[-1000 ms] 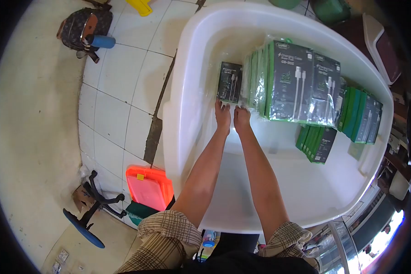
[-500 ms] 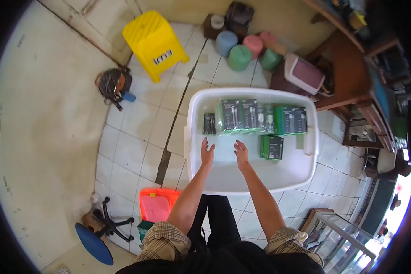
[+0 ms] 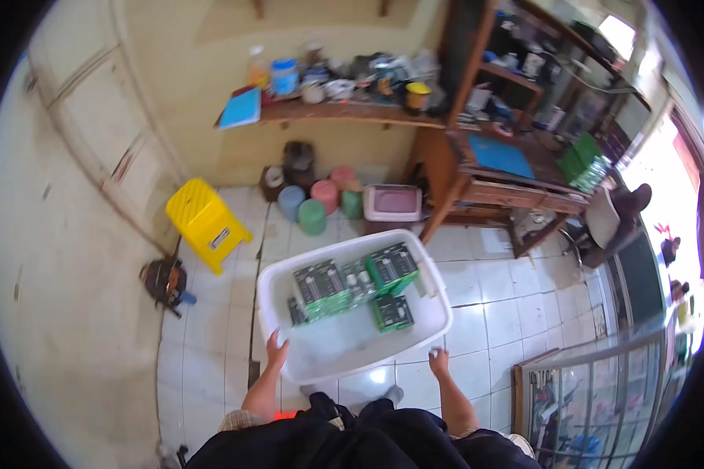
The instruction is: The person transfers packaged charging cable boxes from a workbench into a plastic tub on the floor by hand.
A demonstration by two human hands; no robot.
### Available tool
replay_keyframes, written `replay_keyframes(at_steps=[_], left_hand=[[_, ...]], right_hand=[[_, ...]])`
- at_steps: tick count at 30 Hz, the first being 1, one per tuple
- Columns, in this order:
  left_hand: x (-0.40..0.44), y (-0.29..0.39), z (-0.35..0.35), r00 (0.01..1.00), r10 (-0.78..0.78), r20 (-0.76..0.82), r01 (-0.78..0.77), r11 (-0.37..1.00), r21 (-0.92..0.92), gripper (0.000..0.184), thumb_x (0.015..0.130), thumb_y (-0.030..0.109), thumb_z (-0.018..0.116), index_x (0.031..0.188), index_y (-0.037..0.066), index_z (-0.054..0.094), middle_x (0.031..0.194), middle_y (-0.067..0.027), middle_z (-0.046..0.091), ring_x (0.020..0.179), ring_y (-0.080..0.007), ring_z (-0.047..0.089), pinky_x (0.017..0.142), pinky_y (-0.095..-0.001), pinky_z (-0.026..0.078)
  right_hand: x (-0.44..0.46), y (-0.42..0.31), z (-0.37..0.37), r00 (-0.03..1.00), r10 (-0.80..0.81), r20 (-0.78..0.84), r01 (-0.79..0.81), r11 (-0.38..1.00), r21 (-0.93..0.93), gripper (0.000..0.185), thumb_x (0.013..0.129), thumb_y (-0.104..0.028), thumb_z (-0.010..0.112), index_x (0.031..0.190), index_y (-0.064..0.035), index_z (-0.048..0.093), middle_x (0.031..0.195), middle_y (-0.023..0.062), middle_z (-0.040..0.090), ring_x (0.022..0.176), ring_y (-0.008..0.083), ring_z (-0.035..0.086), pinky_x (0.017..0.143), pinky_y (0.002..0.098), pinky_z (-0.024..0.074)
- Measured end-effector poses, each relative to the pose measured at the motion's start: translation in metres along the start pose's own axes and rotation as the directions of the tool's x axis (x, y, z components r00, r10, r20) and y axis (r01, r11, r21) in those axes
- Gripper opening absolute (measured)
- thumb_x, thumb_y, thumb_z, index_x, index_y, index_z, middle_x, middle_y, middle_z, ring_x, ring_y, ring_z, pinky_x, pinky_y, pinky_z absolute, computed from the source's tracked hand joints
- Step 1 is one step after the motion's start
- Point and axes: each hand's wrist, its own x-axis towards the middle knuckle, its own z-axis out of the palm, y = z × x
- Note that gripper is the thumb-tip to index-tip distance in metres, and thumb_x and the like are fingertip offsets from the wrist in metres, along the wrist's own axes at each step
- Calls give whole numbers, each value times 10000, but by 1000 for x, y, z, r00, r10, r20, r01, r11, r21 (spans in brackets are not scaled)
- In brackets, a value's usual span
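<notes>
A white plastic tub (image 3: pixel 438 301) stands on the floor in front of me. Inside it lie plastic-wrapped stacks of dark boxes with green sides: a large stack (image 3: pixel 321 285) on the left, another stack (image 3: pixel 393 267) at the back right and a smaller one (image 3: pixel 393 313) before it. Clear-wrapped packs (image 3: pixel 357 280) fill the gap between the two larger stacks. My left hand (image 3: pixel 277 352) is at the tub's front left rim, thumb and fingers apart; contact is unclear. Off the front right corner, my right hand (image 3: pixel 440 363) is over the floor, fingers loosely curled with a gap, nothing visible in it.
A yellow stool (image 3: pixel 209 227) and a dark bag (image 3: pixel 164 283) are on the left. Colored rolls (image 3: pixel 313 217) and a lidded bin (image 3: pixel 393 203) stand behind the tub. A wooden desk (image 3: pixel 516 187) is at the back right, a glass display case (image 3: pixel 594 391) at the front right.
My view has lifted, showing the shelf and desk. My hands have gone from inside the tub outward to its left rim and beyond its right front corner. The boxes remain inside.
</notes>
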Motion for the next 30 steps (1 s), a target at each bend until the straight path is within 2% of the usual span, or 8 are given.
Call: replay_keyframes(at_steps=[3,4,5,6,8,11,21,30], left_hand=[[-43,-14,13,993,-90,71,69,961,267,531,653,178,608,1123,45,400,1052,-166,460,986,-269,436,833,-358,351],[-58,-18,23,987,-89,131,47,955,293,516,652,181,603,1109,38,410,1037,-173,469,975,-273,443,824,-360,360],[-74,-17,33,972,-147,185,77,937,341,501,655,186,600,1095,29,419,1026,-175,474,952,-271,459,811,-361,371],[-91,-7,43,957,-172,233,74,924,375,481,659,215,593,1070,21,434,1003,-179,484,931,-278,473,795,-362,382],[-114,-9,72,939,-223,264,52,847,529,459,663,246,587,1040,19,454,958,-164,511,910,-282,484,772,-363,390],[-123,-5,126,907,-243,344,28,850,527,427,665,269,582,997,18,485,902,-147,539,889,-278,493,759,-362,390],[-78,71,315,860,-73,505,-135,922,364,361,664,256,585,965,66,525,903,-142,556,851,-265,530,739,-347,415],[-36,165,462,891,40,453,-157,962,222,219,673,184,586,852,61,562,795,-118,581,735,-216,567,645,-308,446]], right_hand=[[-52,102,-20,970,239,52,-235,970,-67,278,731,-254,494,896,-34,533,918,174,525,898,344,443,827,414,323],[-67,144,-22,977,200,78,-182,965,-190,271,727,-261,503,850,-22,534,863,180,530,845,332,470,788,414,344],[-78,166,-35,900,398,180,-375,915,-150,309,719,-301,484,835,-25,563,889,185,540,888,328,475,811,414,334],[-96,182,-48,862,496,106,-488,868,-94,320,695,-296,488,847,-30,581,909,191,548,910,347,481,825,408,335],[-115,225,-68,827,548,127,-542,837,-82,318,655,-256,503,848,-20,591,883,189,562,876,356,506,799,393,377],[-134,241,-107,762,644,71,-648,755,98,303,651,-234,500,831,-12,600,869,202,562,864,340,521,768,374,405],[-21,280,-133,790,610,63,-613,780,130,288,661,-232,506,836,-28,608,852,195,570,840,317,542,758,361,419],[130,300,-211,888,454,66,-458,887,55,329,693,-292,547,901,-38,565,865,207,550,902,361,447,795,390,370]])
